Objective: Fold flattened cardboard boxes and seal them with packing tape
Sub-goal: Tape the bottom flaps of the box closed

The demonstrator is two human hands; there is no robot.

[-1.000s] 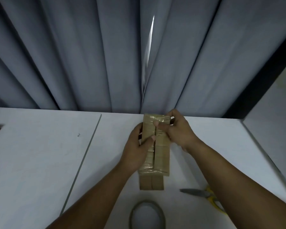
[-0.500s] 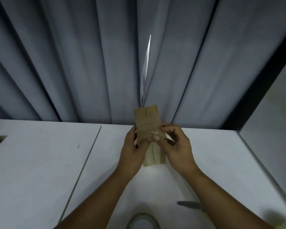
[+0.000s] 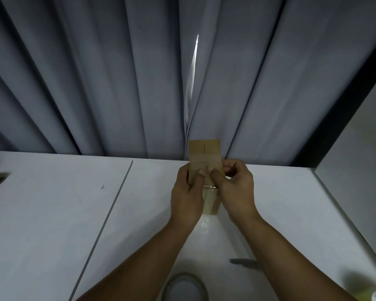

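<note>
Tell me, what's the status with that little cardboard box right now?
Left hand and right hand grip cardboard box, thumbs on its taped face. Box held on end. Tape roll, scissors blade nearer, not obstructing.

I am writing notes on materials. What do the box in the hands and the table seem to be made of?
The box looks like matt brown cardboard, by its dull tan face; glossy clear tape, it seems, shines lower down. The table looks like smooth white board, perhaps laminate: it faintly mirrors light.

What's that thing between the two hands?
In the head view, a small brown cardboard box stands upright between the left hand and the right hand; both grip it.
</note>
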